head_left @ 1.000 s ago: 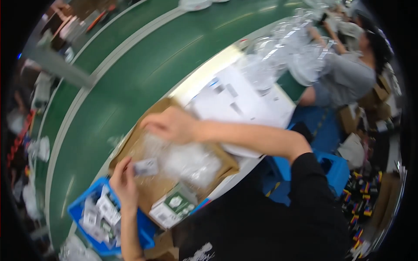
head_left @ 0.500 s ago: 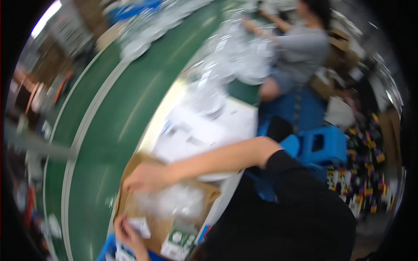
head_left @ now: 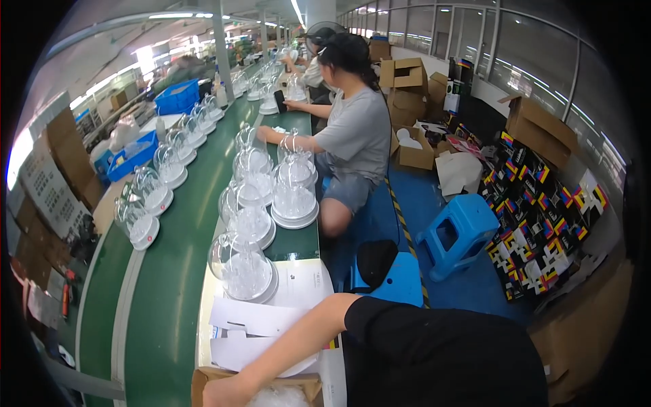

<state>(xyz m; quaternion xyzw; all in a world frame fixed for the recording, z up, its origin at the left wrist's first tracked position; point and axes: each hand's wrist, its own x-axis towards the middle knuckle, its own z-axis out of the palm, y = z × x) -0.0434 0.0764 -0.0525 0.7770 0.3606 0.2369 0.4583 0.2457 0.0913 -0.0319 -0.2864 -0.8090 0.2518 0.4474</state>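
Observation:
My right hand point(head_left: 229, 392) is at the lower edge, over the near side of an open cardboard box point(head_left: 313, 385). Its fingers are cut off by the picture's edge, so what they hold, if anything, is hidden. Clear crumpled plastic point(head_left: 279, 397) lies inside the box, beside my wrist. My left hand is out of the picture. Just beyond the box lie white die-cut card sheets point(head_left: 254, 317), partly under my forearm. Past them, a clear dome on a round white base point(head_left: 261, 288) stands at the near end of a cluster of similar ones.
A green conveyor belt point(head_left: 169, 298) runs along the left, with a row of domes point(head_left: 144, 230) on it. Ahead, a seated co-worker point(head_left: 356, 122) holds a dark object. On the right stand a blue stool point(head_left: 458, 234), cartons point(head_left: 542, 132) and a heap of colourful printed boxes point(head_left: 542, 230).
The view has swung up along the line and is sharper. My left hand and the box's green-and-white packets have dropped out of sight; my right hand is now at the lower edge.

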